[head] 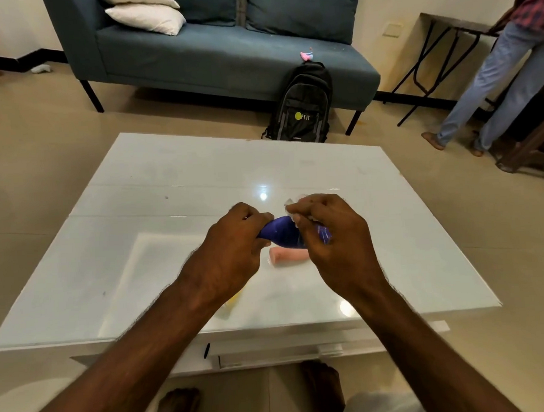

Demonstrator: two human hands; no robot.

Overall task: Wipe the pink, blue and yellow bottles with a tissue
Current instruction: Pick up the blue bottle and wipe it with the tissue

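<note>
— Item one, nearest?
— Glossy white bench [173,274], smooth and reflective. A sliver of yellow bottle [233,299] is seen under the left forearm.

— The hands?
— Left hand [234,239] is closed round one end of the blue bottle [281,233], a rounded, tapering, smooth plastic form held above the bench. Right hand [329,234] is curled over the other end, a crumpled white tissue [291,204] pinched in its fingers against the bottle.

— Beyond?
— Pink bottle [287,255], cylindrical, laid flat on the bench. Farther: black backpack [300,109], teal fabric sofa [225,54].
</note>
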